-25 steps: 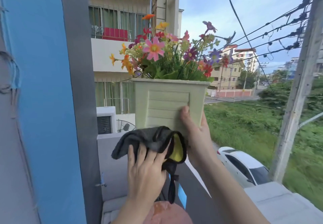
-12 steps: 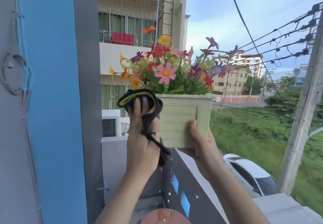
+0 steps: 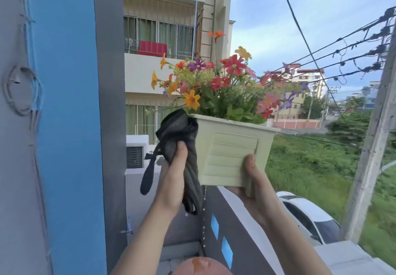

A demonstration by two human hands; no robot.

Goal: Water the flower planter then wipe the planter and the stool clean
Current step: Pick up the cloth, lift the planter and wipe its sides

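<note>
Our left hand (image 3: 171, 178) curls its fingers round the dark cloth (image 3: 176, 128), bunched just above the thumb against the left wall of the planter (image 3: 231, 146). Our right hand (image 3: 256, 185) holds the planter aloft with the thumb pressed on its front. The fingers beneath are hidden and seem to cup the base.

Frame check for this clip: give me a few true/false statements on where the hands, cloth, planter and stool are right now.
1. The left hand grips a dark grey cloth against the left side of the pale green square plastic planter. True.
2. The right hand hangs free. False: it holds the planter's lower right corner, thumb on the front face.
3. The planter stands on the stool. False: it is held in the air above the round reddish-brown stool.
4. Colourful flowers fill the planter. True.
</note>
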